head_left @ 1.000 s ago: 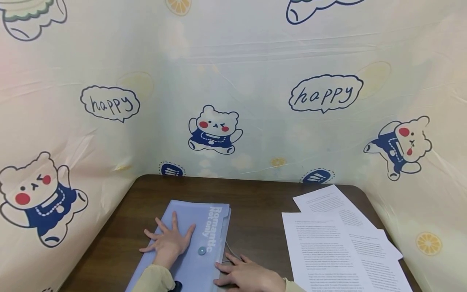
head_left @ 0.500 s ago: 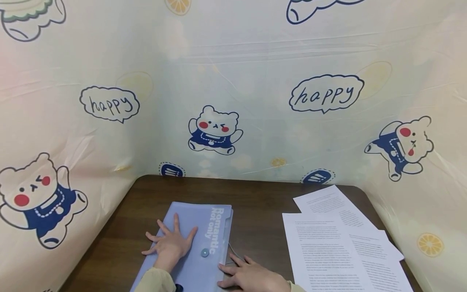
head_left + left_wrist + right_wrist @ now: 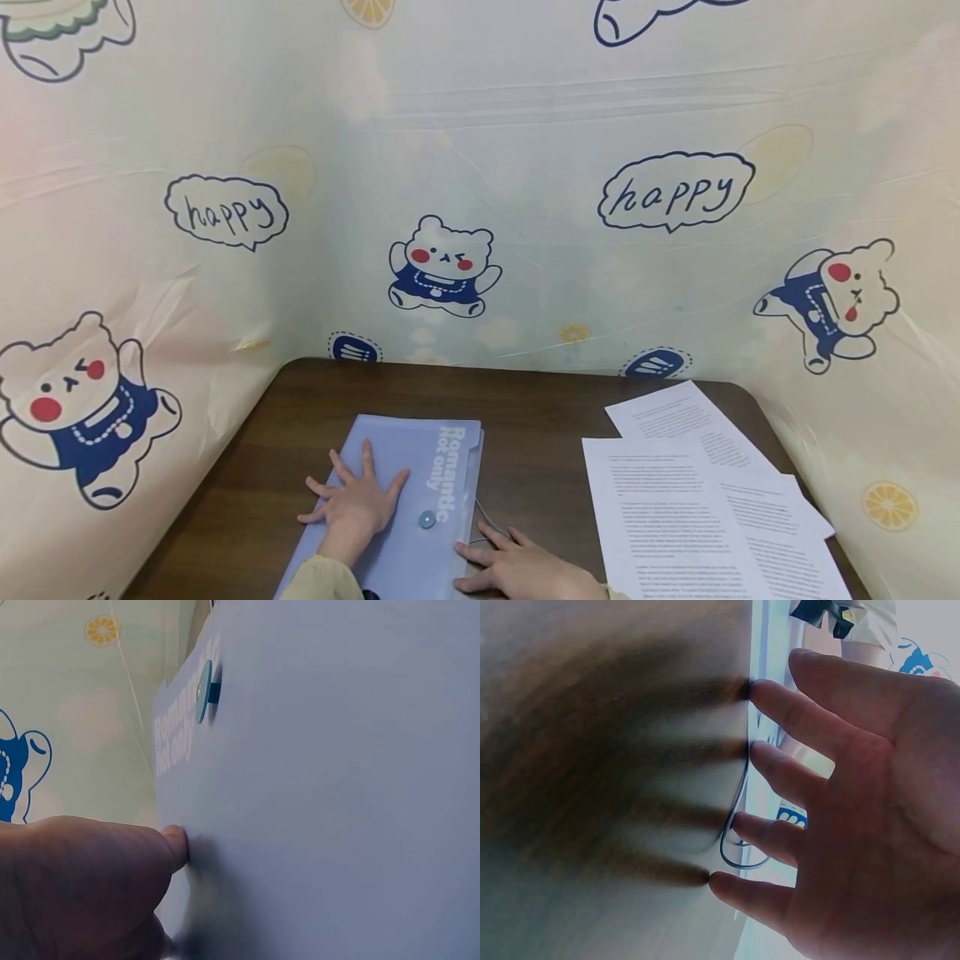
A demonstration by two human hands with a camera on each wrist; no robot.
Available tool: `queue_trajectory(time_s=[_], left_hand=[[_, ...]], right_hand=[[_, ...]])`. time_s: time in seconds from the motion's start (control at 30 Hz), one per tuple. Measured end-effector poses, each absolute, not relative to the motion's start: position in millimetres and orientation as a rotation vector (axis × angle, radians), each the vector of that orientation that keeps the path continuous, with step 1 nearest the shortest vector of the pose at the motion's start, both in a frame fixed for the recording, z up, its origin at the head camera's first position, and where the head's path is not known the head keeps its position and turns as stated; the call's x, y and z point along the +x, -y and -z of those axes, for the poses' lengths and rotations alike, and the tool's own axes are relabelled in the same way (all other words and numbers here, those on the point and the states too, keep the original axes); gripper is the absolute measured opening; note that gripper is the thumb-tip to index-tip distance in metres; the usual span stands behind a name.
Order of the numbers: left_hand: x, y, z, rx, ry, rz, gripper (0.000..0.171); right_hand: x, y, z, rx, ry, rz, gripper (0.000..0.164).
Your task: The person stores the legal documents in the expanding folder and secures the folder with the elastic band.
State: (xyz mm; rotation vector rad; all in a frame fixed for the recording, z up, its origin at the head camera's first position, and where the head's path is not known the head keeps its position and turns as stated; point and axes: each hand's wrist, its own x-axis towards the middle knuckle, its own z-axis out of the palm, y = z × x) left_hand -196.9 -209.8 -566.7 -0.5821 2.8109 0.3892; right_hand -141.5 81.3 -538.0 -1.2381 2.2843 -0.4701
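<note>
A blue-violet document folder (image 3: 405, 467) lies flat on the brown table, with "Romantic Not only" printed along its right side. My left hand (image 3: 356, 504) rests on its cover with fingers spread wide; in the left wrist view the thumb (image 3: 176, 844) touches the cover below the round blue button (image 3: 204, 691). Beside the folder's right edge is my right hand (image 3: 528, 571), fingers extended. Its fingertips meet the table and the folder's edge in the right wrist view. A thin cord loop (image 3: 735, 851) runs from that edge, near the fingers.
Several printed sheets of paper (image 3: 660, 517) overlap at the right side of the table (image 3: 540, 408). A patterned curtain (image 3: 525, 275) with bears and "happy" bubbles surrounds the table at the back and both sides.
The folder has shifted slightly to the right, and both hands have moved right with it. The papers stay where they were on the table.
</note>
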Motion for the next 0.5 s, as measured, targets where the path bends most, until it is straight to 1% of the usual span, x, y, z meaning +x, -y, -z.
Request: queue_trajectory(time_s=[0.2, 0.5], left_hand=[[-190.9, 202.8, 562.3, -0.543, -2.829, -0.381, 0.092], [-180.9, 195.8, 563.0, -0.469, -2.915, -0.302, 0.087]], right_hand=[[-140.0, -88.5, 539.3, -1.210, -2.274, 0.494, 0.049], [-137.4, -100.3, 542.2, -1.184, -2.275, 0.526, 0.052]])
